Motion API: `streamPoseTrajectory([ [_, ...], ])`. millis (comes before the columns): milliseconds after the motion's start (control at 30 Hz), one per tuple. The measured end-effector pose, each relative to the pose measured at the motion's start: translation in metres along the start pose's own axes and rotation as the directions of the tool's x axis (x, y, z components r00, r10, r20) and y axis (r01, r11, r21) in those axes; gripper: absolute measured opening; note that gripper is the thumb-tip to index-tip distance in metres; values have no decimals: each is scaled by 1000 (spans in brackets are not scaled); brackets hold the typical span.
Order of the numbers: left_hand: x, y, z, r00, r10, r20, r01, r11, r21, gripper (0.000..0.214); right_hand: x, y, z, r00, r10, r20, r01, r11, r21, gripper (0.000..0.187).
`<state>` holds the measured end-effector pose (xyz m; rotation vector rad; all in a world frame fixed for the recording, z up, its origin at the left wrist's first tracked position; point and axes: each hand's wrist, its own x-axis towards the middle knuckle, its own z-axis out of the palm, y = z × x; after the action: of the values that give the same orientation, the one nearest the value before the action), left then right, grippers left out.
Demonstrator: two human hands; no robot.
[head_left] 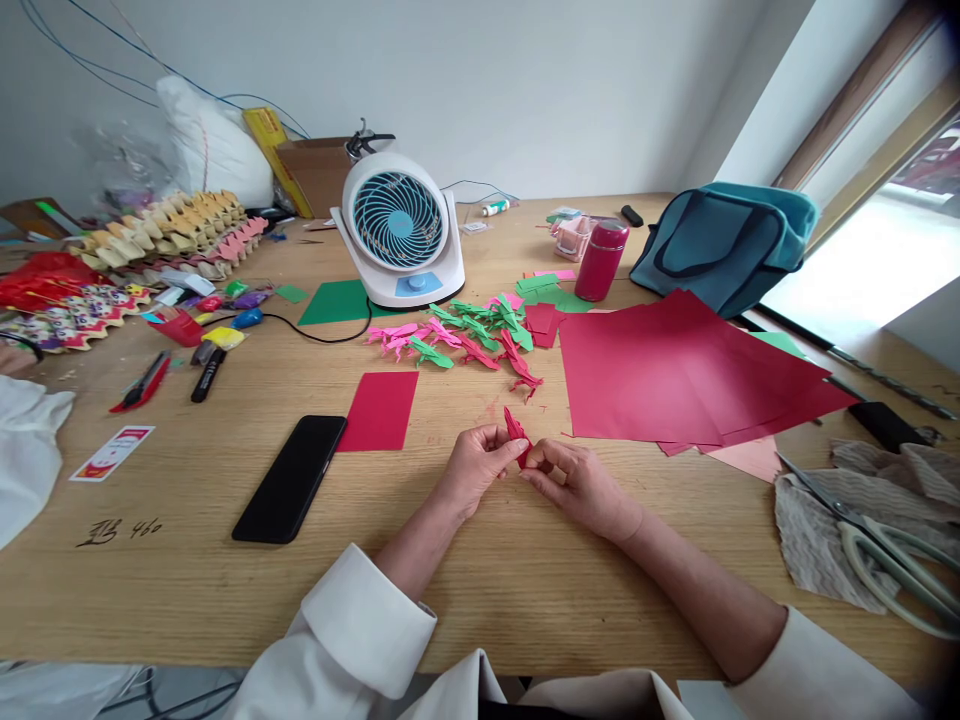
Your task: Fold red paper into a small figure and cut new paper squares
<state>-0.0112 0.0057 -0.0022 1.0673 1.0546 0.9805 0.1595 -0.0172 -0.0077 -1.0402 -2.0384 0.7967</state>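
A small folded red paper figure point(517, 434) is pinched between both hands just above the wooden table point(225, 600). My left hand point(477, 466) grips its left side with thumb and fingers. My right hand point(577, 484) holds its lower right side. Beyond the hands lies a heap of finished folded paper figures point(465, 338) in pink, green and red. A small red paper rectangle point(379, 410) lies flat to the left, next to a black phone point(290, 476).
A stack of large red sheets point(675, 370) lies right of the hands. Scissors point(885, 555) rest on a cloth at far right. A desk fan point(399, 232), red bottle point(601, 260) and teal bag point(727, 240) stand behind. Markers and paper crafts fill the left side.
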Motion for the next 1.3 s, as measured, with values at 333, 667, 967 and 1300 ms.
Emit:
streamPoseTrajectory([
  [333, 0, 2, 1, 1000, 5, -3, -5, 1000, -3, 26, -1, 1, 7, 991, 103, -89, -86, 979, 183, 11],
  [667, 0, 2, 2, 1000, 13, -13, -13, 1000, -18, 28, -1, 6, 10, 986, 140, -90, -108, 949, 297, 17],
  [967, -1, 7, 0, 996, 44, -78, -53, 993, -105, 32, 3, 4, 12, 965, 261, 10, -217, 779, 588, 38],
  [1300, 0, 2, -2, 992, 118, -49, -122, 988, -90, 29, 5, 6, 12, 942, 331, 50, -297, 760, 579, 32],
])
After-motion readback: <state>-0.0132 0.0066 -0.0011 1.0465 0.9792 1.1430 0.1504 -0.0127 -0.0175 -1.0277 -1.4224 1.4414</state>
